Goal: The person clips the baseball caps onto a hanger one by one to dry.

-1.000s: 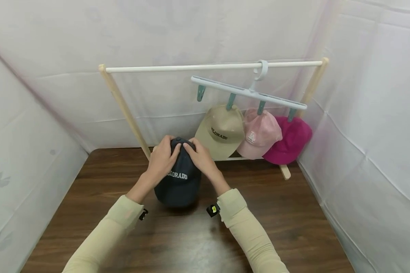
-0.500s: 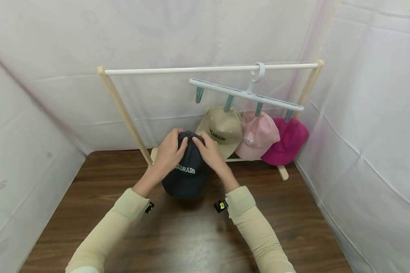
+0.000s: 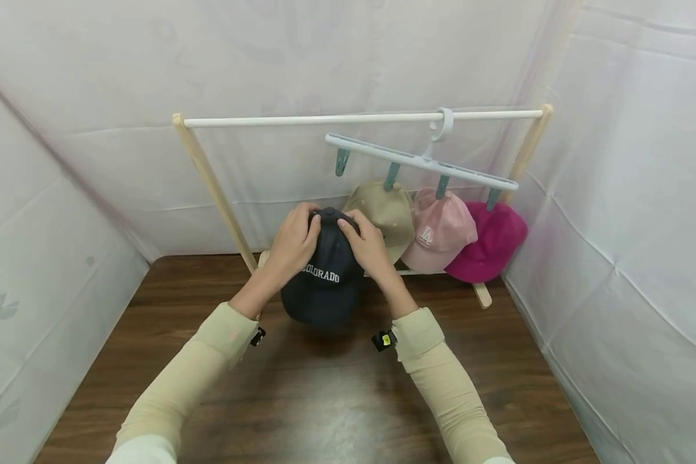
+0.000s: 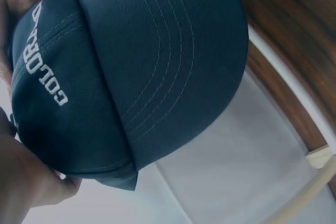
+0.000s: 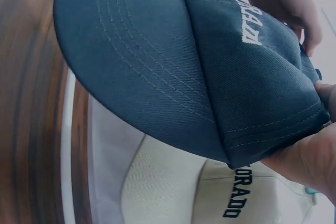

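A dark navy baseball cap with white COLORADO lettering is held up by its crown, its brim pointing down toward me. My left hand grips the crown's left side, thumb on the front. On the other side my right hand grips it the same way; the fingers behind the cap are hidden. Up and to the right, a pale blue hanger carries green clips. Its leftmost clip holds nothing. A beige cap, a light pink cap and a magenta cap hang from the other clips.
The hanger hooks over the white rod of a rack with wooden side posts, and it tilts down to the right. Below lies a dark wooden table. White cloth walls stand at the back and sides.
Both hands have moved up and to the right with the navy cap, which now covers part of the beige cap. The hanger and its hanging caps look the same.
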Motion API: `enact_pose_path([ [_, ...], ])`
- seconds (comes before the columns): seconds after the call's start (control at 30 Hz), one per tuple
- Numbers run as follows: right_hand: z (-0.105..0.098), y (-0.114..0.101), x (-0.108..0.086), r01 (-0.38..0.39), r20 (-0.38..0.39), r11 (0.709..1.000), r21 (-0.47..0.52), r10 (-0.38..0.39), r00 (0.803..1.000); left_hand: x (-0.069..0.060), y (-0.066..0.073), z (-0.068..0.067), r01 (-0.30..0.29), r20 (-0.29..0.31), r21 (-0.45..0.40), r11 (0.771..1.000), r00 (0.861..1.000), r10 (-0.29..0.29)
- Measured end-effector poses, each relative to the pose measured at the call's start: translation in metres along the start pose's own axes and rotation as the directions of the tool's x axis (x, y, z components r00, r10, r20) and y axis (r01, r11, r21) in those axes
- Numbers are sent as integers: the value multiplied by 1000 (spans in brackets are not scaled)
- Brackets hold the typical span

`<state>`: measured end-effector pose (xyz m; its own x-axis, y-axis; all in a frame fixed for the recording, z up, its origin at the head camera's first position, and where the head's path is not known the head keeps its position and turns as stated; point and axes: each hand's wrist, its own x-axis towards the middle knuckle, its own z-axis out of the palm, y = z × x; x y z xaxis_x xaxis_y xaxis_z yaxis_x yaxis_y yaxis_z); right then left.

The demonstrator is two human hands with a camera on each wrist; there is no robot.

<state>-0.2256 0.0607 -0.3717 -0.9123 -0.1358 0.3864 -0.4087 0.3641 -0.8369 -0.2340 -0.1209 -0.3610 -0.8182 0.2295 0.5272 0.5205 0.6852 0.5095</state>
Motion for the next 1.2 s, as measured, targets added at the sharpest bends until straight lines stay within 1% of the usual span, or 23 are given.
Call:
enact_pose_path([
  [0.17,-6,-5,5,-1,-33,998,58,2,999,13,6,0,-26,-14,3,1000,1000,26],
  [0.33,-12,-7,11,-20,-53,988,154,29,998,29,11,-1,-55,-2,-9,998,999,55],
  [0.4,-14,-8,13,-31,-62,982,186,43,997,37,13,-2,-67,13,-20,998,998,67],
  [0.53,-16,-11,19,-41,-65,973,227,57,996,50,10,-5,-123,44,-26,992,991,124],
  [0.67,-18,-12,22,-44,-60,968,247,61,996,58,8,-7,-166,77,-27,986,983,168],
  [0.8,-19,-11,25,-55,-63,964,258,74,995,63,7,-7,-160,106,-25,987,981,161],
  [1.0,-19,-13,30,-83,-72,974,209,100,992,69,5,-6,-122,132,-35,992,983,126],
  [1.1,-18,-13,33,-84,-70,974,212,101,992,73,5,-5,-76,132,-67,995,988,85],
  [1.17,-19,-12,34,-77,-70,969,234,96,993,78,5,-5,-24,135,-123,992,990,41],
  [1.2,-19,-11,35,-74,-73,968,239,93,993,81,5,-6,9,137,-160,987,990,13],
])
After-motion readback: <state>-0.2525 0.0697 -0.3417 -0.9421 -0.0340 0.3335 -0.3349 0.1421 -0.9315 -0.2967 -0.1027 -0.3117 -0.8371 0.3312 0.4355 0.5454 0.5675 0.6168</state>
